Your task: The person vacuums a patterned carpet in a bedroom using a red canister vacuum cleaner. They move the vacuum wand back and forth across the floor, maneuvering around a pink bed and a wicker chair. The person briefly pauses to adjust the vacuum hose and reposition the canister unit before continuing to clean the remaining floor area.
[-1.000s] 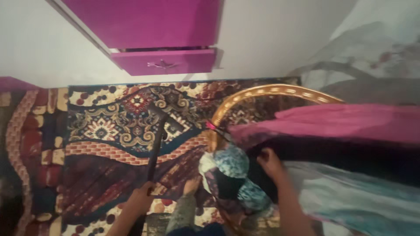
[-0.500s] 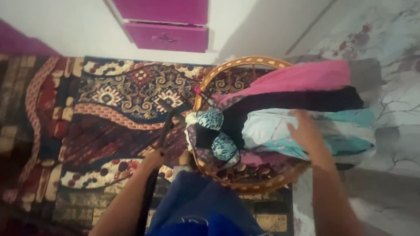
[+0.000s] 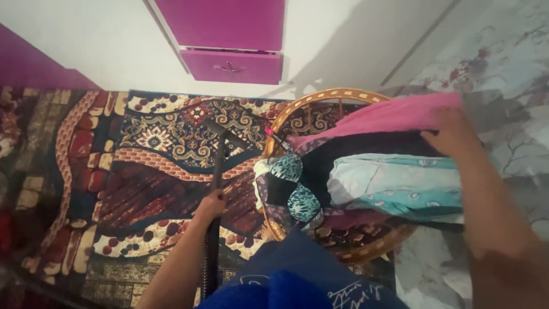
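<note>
My left hand grips a dark vacuum wand whose flat head rests on the patterned carpet. My right hand lies on the far end of a stack of folded clothes: a pink cloth on top, a black one under it and a pale turquoise one nearest me. The stack lies across a round golden wicker basket. Whether the fingers grip the cloth is unclear. Crumpled patterned clothes sit at the basket's left rim.
A magenta cabinet with a slightly open drawer stands against the white wall beyond the carpet. Grey marbled floor lies to the right of the basket. My blue garment fills the bottom centre.
My right hand has moved from the turquoise cloth up to the far end of the pink and black cloths. The left hand still holds the wand in about the same spot.
</note>
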